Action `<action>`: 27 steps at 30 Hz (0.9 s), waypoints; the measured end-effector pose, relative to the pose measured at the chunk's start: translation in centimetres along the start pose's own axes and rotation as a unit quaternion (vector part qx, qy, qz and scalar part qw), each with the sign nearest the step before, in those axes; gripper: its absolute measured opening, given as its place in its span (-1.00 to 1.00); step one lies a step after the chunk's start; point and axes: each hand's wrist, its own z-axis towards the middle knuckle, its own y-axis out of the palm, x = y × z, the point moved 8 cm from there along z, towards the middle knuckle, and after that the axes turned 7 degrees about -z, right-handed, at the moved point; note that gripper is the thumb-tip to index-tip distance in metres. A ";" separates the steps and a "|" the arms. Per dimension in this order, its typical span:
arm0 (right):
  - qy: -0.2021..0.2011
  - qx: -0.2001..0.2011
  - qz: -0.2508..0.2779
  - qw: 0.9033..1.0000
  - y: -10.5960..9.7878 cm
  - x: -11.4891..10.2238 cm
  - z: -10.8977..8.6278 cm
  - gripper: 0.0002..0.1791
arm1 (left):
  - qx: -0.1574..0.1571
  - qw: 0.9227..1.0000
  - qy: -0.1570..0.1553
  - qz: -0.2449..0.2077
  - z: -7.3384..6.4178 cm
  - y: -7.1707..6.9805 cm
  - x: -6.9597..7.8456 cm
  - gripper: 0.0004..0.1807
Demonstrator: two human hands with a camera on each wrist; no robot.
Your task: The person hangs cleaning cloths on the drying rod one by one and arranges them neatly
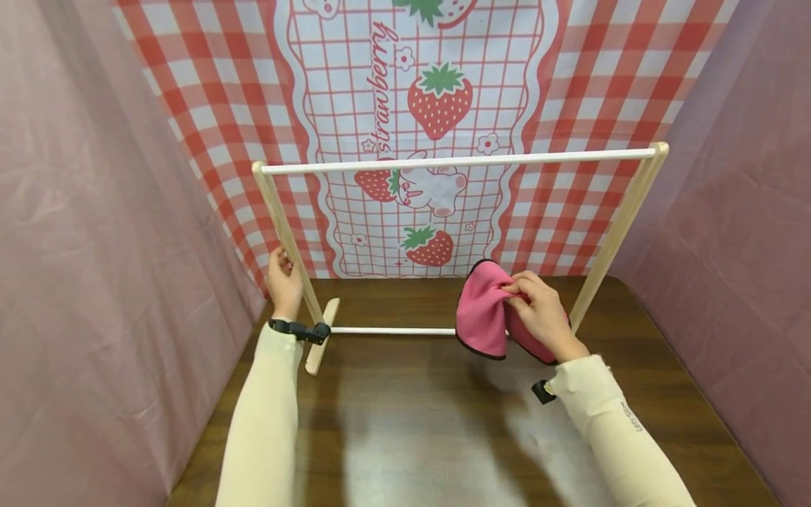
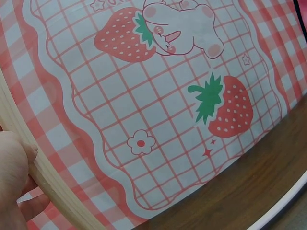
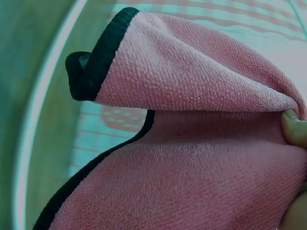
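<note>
A pale wooden rack (image 1: 611, 243) with white rods stands on the table. My left hand (image 1: 285, 283) is at its left post (image 1: 284, 225), fingers bent against the wood. In the left wrist view the thumb (image 2: 29, 152) lies over the post and a finger shows lower down beside it. My right hand (image 1: 538, 310) pinches a pink cloth (image 1: 481, 317) with dark edging near its middle, so it bunches and hangs in folds. The cloth is below the top rod (image 1: 456, 161) and overlaps the lower rod (image 1: 393, 330) in the head view. In the right wrist view the cloth's (image 3: 192, 76) fuzzy surface shows.
Behind the rack hangs a red-and-white checked sheet (image 1: 589, 91) with strawberry prints. Pink curtains (image 1: 95, 246) close off both sides. The dark wooden table (image 1: 405, 422) shines in front. The rack's left foot (image 1: 323, 338) lies flat on it.
</note>
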 end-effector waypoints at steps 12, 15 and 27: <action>-0.069 0.075 0.000 0.995 -4.8 -3.7 6.5 -0.84 | -0.007 1.000 -0.003 0.004 -0.1 0.1 -0.2 -0.58; -0.087 0.086 0.006 0.993 -5.7 -4.7 8.0 -0.88 | -0.005 1.000 0.005 -0.002 -0.1 0.0 -0.1 -0.58; -0.131 0.144 0.028 0.980 -8.1 -8.2 11.9 -0.91 | -0.001 1.000 -0.001 0.012 0.0 0.0 0.0 -0.58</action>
